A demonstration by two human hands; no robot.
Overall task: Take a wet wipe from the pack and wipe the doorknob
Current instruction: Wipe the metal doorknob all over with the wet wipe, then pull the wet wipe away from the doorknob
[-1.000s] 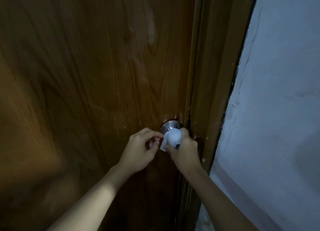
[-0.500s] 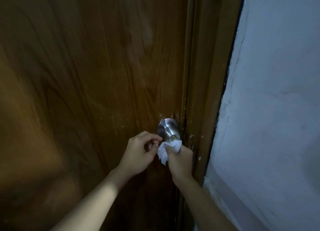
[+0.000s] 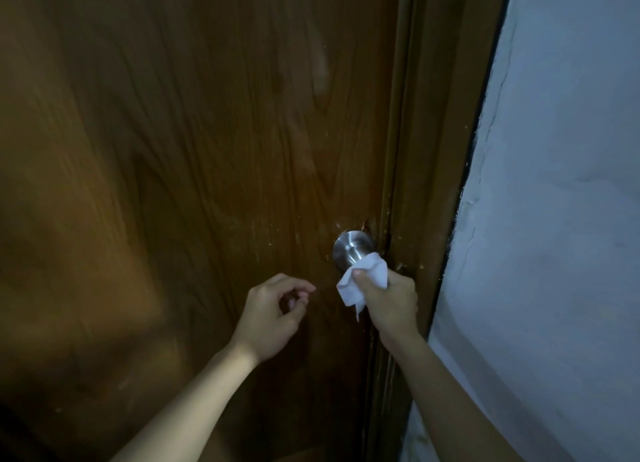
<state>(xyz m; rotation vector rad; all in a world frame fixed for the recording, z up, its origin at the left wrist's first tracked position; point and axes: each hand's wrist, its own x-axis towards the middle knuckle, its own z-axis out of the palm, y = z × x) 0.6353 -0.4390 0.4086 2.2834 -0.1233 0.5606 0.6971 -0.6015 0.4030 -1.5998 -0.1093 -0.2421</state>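
One right hand (image 3: 389, 297) grips one white wet wipe (image 3: 363, 281) over one steel doorknob (image 3: 351, 250). One left hand (image 3: 273, 309) hovers nearby, fingers loosely curled, holding nothing.

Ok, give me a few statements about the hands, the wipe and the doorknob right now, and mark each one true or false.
1. The right hand grips the white wipe. True.
2. The left hand is holding the doorknob. False: it hangs in front of the door, loosely curled, holding nothing and touching neither knob nor wipe.
3. The wipe covers the front of the knob. True: only the metal base plate and neck show above it.
4. The pack of wipes is in view. False: no pack shows.
5. The knob sits by the door's right edge, next to the frame. True.
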